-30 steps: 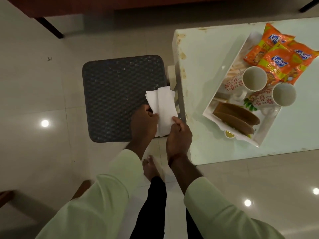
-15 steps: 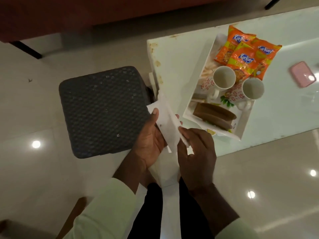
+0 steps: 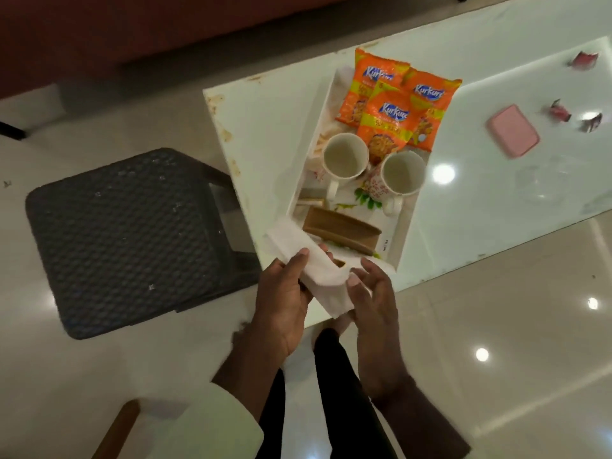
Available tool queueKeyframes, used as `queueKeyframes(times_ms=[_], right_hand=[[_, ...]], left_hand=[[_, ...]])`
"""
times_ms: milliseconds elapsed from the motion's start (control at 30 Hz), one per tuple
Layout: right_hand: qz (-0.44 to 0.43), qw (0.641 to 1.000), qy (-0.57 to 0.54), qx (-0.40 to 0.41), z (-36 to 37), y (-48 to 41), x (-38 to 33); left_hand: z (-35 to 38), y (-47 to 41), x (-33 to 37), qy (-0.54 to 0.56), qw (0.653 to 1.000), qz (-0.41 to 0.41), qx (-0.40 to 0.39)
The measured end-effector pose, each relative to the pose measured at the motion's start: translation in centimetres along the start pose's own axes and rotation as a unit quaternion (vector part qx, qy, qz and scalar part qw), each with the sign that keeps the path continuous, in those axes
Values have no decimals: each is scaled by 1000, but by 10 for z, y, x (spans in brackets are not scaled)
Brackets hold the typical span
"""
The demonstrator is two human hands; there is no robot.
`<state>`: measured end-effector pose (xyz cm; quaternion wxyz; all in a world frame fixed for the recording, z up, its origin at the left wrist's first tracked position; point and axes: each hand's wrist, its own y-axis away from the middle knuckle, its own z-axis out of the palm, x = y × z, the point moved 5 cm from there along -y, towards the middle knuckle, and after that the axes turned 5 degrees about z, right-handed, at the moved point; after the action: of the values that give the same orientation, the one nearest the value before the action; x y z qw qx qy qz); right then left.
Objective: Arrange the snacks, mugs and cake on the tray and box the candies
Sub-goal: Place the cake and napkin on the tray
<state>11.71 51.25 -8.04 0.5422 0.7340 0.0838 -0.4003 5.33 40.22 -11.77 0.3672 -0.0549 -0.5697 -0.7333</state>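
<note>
A white tray (image 3: pixel 405 238) sits on the white table (image 3: pixel 265 127). On it lie three orange snack packets (image 3: pixel 394 111) at the far end, two empty mugs (image 3: pixel 346 155) (image 3: pixel 402 172) in the middle and brown cake slices (image 3: pixel 341 228) at the near end. My left hand (image 3: pixel 284 306) grips a white folded tissue (image 3: pixel 314 273) over the tray's near corner. My right hand (image 3: pixel 374 296) is beside it, fingers spread, fingertips touching the tissue's edge. A pink box (image 3: pixel 511 130) and several wrapped candies (image 3: pixel 559 111) lie to the right on the table.
A dark woven stool (image 3: pixel 122 240) stands on the tiled floor left of the table. A clear glass bowl or lid (image 3: pixel 543 183) rests on the table near the pink box. A dark red sofa (image 3: pixel 165 24) is at the back. My legs and foot are below.
My view has swung right, bringing the table closer. Both hands carried the tissue from over the stool to the tray's near corner. My right hand has loosened its pinch.
</note>
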Motion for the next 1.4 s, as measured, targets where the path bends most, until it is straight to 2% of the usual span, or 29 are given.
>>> queueKeyframes(times_ms=[67,167,233,367,467,567,700,833,933,1167,1300,1333,1400], right_hand=[[141,987,-60,-47,-8,-10,1],[206,968,-127,-65,-30,-28,-9],[214,962,-157,-60,-42,-39,-17],[191,974,-119,-8,-62,-68,-24],[202,970,-130,25,-71,-85,-26],[231,963,-132,53,-72,-97,-20],[247,953,-150,93,-64,-108,-10],[266,942,-165,124,-53,-115,-4],[268,938,-158,154,-50,-120,0],[265,930,-168,192,-45,-131,10],[219,946,-72,227,-54,-134,13],[188,947,-32,257,-58,-131,12],[109,944,39,308,-65,-117,4]], left_hand=[[10,-3,-11,-7,999,10,33],[20,-9,-23,-50,991,42,115],[28,-13,-25,-58,987,65,137],[41,-21,-29,-57,985,67,147],[38,-31,-23,-88,978,77,172],[30,-44,-11,-176,963,66,193],[27,-65,8,-340,918,84,185],[26,-86,23,-434,880,83,175],[22,-101,25,-470,866,56,161],[17,-129,21,-469,875,13,116],[14,-129,25,-455,883,31,111],[13,-126,28,-468,876,43,109],[9,-116,38,-549,823,86,114]])
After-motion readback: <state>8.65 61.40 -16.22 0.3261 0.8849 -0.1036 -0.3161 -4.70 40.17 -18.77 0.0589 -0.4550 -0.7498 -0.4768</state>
